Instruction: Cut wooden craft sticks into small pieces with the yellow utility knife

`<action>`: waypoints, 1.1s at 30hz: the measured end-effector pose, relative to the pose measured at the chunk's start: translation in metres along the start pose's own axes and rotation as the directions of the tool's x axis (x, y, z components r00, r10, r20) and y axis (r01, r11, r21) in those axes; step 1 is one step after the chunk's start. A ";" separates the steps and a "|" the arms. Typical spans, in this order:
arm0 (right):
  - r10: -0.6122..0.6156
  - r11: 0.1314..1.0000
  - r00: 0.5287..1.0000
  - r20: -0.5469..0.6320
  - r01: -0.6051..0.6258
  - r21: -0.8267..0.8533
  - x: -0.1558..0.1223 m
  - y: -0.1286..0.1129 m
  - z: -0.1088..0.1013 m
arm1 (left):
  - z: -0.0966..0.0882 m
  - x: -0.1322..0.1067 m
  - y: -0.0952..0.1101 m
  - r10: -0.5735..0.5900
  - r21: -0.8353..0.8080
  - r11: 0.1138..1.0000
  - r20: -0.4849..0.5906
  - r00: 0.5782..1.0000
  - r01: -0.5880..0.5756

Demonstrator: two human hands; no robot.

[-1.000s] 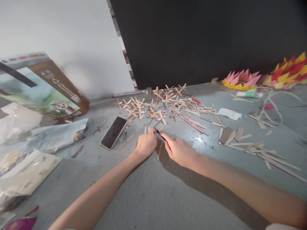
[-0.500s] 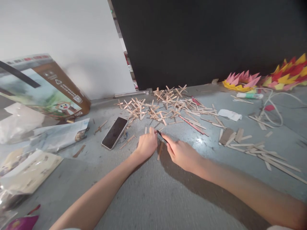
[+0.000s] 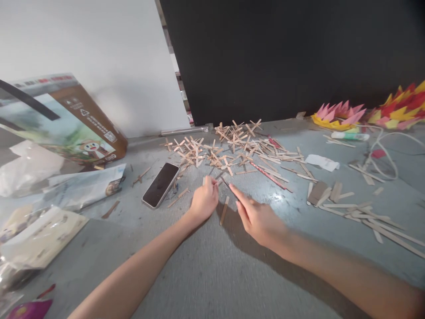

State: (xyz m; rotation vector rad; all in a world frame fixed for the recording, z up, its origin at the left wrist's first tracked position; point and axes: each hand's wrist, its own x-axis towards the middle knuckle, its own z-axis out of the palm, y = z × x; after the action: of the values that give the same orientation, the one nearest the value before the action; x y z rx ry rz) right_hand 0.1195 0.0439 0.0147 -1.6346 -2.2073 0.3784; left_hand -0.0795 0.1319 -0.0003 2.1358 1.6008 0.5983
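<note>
My left hand (image 3: 205,199) is closed in a pinch and rests on the grey table. A pale wooden stick (image 3: 203,180) shows just beyond its fingers, mostly hidden by them. My right hand (image 3: 260,219) grips a slim dark tool (image 3: 232,189), its index finger stretched along it. The tool's narrow tip points toward the left hand, a small gap away from it. Between the hands, a single flat wooden stick (image 3: 224,211) lies on the table. Just past them spreads a pile of wooden sticks (image 3: 229,148), many of them crossed over each other.
A phone (image 3: 161,185) lies left of my left hand. Farther left stand a printed carton bag (image 3: 89,119) and plastic packets (image 3: 49,235). To the right are loose sticks (image 3: 365,215), a white paper scrap (image 3: 322,162), a glue stick (image 3: 350,136), a cable (image 3: 395,164) and paper crowns (image 3: 338,116).
My right hand has drawn back to the right and slightly toward me, pulling the dark tool away from my left hand. The left hand stays nearly in place.
</note>
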 end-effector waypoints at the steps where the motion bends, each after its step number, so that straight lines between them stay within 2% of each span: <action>1: -0.010 0.999 0.999 -0.045 0.012 0.050 0.000 0.002 -0.001 | 0.001 0.000 -0.003 0.014 -0.112 0.994 -0.032 0.999 -0.017; 5: -0.038 0.977 0.985 -0.166 0.072 0.199 0.004 0.010 -0.004 | 0.004 0.001 -0.011 0.036 -0.525 0.847 -0.095 0.995 -0.081; 10: -0.103 0.973 0.980 -0.168 0.135 0.187 0.004 0.016 0.003 | 0.003 0.001 -0.009 0.046 -0.734 0.671 -0.094 0.994 -0.101; 16: -0.219 0.949 0.959 -0.182 0.253 0.191 0.004 0.017 0.006 | 0.001 -0.002 -0.007 0.046 -0.805 0.589 -0.056 0.997 -0.072; 22: -0.229 0.942 0.957 -0.176 0.264 0.208 0.005 0.017 0.005 | 0.000 -0.005 -0.006 0.021 -0.800 0.597 -0.056 0.998 -0.057; 29: -0.228 0.934 0.956 -0.185 0.269 0.237 0.003 0.018 0.006 | 0.002 -0.005 -0.006 0.038 -0.807 0.584 -0.087 0.996 -0.093; 33: -0.285 0.901 0.922 -0.263 0.352 0.256 0.003 0.020 0.009 | 0.005 -0.008 -0.009 0.050 -0.822 0.558 -0.105 0.993 -0.115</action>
State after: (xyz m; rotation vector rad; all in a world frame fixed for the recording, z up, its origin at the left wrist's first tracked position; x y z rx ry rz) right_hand 0.1314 0.0528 -0.0014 -1.0755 -2.0819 0.3939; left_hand -0.0856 0.1264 -0.0096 1.4460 0.9081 1.1897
